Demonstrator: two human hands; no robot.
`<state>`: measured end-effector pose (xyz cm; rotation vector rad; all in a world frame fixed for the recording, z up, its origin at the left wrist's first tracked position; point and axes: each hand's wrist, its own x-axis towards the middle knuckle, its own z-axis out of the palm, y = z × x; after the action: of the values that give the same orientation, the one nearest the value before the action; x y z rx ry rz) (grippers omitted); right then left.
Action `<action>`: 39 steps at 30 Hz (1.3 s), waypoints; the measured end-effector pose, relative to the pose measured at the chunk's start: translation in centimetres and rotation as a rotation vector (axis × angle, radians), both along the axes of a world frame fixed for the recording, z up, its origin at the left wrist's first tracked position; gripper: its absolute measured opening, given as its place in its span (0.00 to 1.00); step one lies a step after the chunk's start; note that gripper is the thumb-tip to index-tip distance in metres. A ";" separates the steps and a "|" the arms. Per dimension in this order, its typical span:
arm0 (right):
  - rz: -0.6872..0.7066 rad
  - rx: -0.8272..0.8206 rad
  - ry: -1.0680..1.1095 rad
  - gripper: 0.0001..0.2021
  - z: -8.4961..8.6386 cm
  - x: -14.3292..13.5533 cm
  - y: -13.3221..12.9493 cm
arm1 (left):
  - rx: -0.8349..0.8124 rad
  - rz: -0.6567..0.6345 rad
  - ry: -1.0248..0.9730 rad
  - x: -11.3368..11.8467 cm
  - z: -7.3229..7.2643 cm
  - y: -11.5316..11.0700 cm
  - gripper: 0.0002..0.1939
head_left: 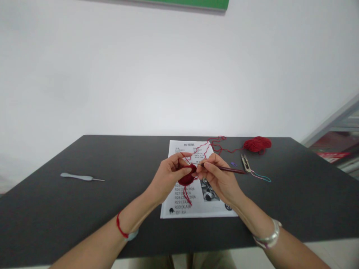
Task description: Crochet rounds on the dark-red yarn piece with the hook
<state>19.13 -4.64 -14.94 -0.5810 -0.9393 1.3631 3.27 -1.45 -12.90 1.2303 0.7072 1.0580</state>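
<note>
Pinched in my left hand (171, 172) is a small dark red crochet piece (187, 178), with a loose yarn tail dangling below it. A red strand runs over the left fingers. My right hand (218, 175) grips a crochet hook (231, 170) with a dark red handle, held much like a pen. Its thin metal tip points left and meets the upper edge of the crochet piece; the exact stitch is too small to make out. Both hands are above a printed pattern sheet (182, 211), covering part of its text.
A ball of red yarn (257, 144) lies at the back right, its strand trailing to my hands. Near it are thread snips (245, 163) with a cord loop and a small purple clip (233, 164). A grey-handled hook (80, 176) rests on the dark table (117, 157) at left.
</note>
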 end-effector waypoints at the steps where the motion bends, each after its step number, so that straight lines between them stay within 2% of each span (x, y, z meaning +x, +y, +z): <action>1: -0.021 0.016 -0.015 0.10 0.0 0.0 0.0 | -0.036 -0.018 -0.023 0.0 0.0 0.0 0.17; 6: -0.028 0.092 -0.080 0.11 0.4 0.5 0.1 | -0.155 -0.076 -0.106 -0.1 0.1 0.1 0.18; 10: -0.064 0.169 -0.198 0.10 0.1 1.0 0.1 | -0.100 -0.046 -0.063 -0.3 0.1 0.3 0.18; 18: -0.289 0.233 -0.423 0.11 -0.7 0.5 -0.2 | -0.025 0.070 0.037 -0.1 0.4 0.0 0.18; 22: -0.338 0.273 -0.566 0.08 -1.0 0.4 -0.5 | 0.013 0.126 0.098 0.1 0.3 0.0 0.17; 25: -0.420 0.402 -0.738 0.05 -1.4 0.5 -0.4 | 0.059 0.170 0.167 0.3 0.0 0.1 0.17; 29: -0.485 0.701 -0.955 0.07 -2.3 0.5 0.1 | 0.065 0.196 0.239 0.4 -0.2 -0.1 0.18; 32: -0.436 0.860 -1.099 0.08 -2.7 0.8 0.4 | -0.042 0.096 0.172 0.3 -0.2 0.0 0.21; 36: -0.448 1.023 -1.249 0.09 -2.4 1.0 0.3 | -0.355 -0.119 -0.024 0.2 -0.3 0.4 0.22; 38: -0.501 1.042 -1.295 0.09 -2.1 0.7 0.1 | -0.409 -0.134 -0.056 0.3 -0.5 0.6 0.21; 39: -0.533 1.037 -1.313 0.09 -2.0 0.5 -0.1 | -0.383 -0.102 -0.050 0.4 -0.6 0.6 0.21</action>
<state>19.61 -4.72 -16.96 -0.7794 -2.1060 -0.2528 3.67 -0.83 -13.46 0.8965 0.7599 0.8203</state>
